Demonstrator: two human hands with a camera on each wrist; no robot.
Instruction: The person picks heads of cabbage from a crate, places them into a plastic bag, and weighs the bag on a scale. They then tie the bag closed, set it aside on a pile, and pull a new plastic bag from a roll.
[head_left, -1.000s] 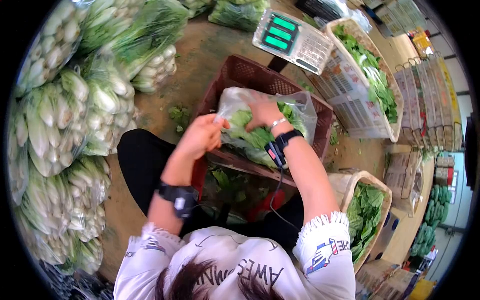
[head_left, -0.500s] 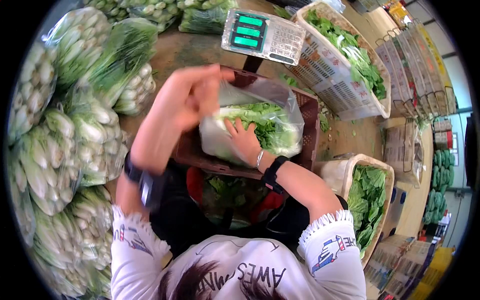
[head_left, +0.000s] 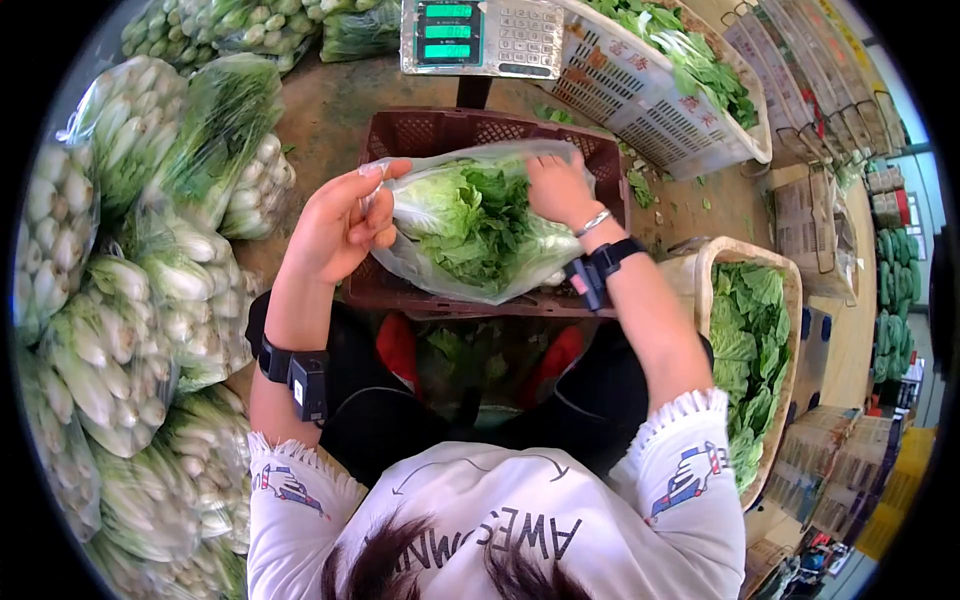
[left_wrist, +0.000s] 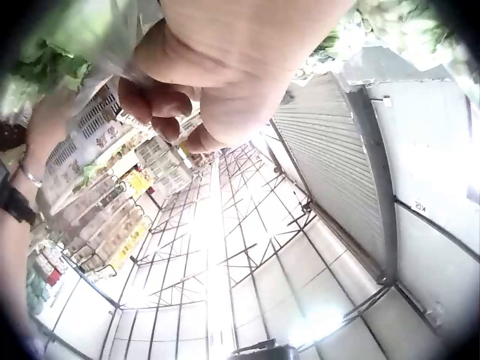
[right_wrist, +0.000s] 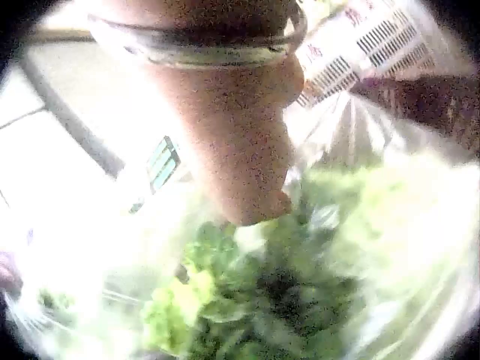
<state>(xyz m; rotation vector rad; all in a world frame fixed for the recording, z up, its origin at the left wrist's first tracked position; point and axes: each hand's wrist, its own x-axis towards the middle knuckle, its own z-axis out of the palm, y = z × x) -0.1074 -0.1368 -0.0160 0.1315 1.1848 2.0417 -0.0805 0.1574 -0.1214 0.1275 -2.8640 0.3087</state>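
Note:
A clear plastic bag (head_left: 450, 285) lies with its mouth spread in a dark red plastic crate (head_left: 400, 125). Leafy green vegetables (head_left: 475, 215) with pale stalks fill it. At the bag's left edge, my left hand (head_left: 335, 225) pinches the film between thumb and fingers. My right hand (head_left: 562, 190) is at the far right edge of the bag, above the greens, its fingers curled at the film. From the right wrist, that hand (right_wrist: 240, 150) hangs over the leaves (right_wrist: 247, 300), and most of its fingertips are hidden.
Bagged long white-stalked vegetables (head_left: 120, 340) are piled along the left. A scale with a lit display (head_left: 480, 40) stands beyond the crate. White baskets of greens, one at the back (head_left: 650, 120) and one at the right (head_left: 705, 270), flank the work. Stacked crates (head_left: 800, 90) stand farther right.
The left hand swung up over the bag's left side, then came back down holding its edge. The right hand moved from the greens to the far right edge, and the bag mouth is wider.

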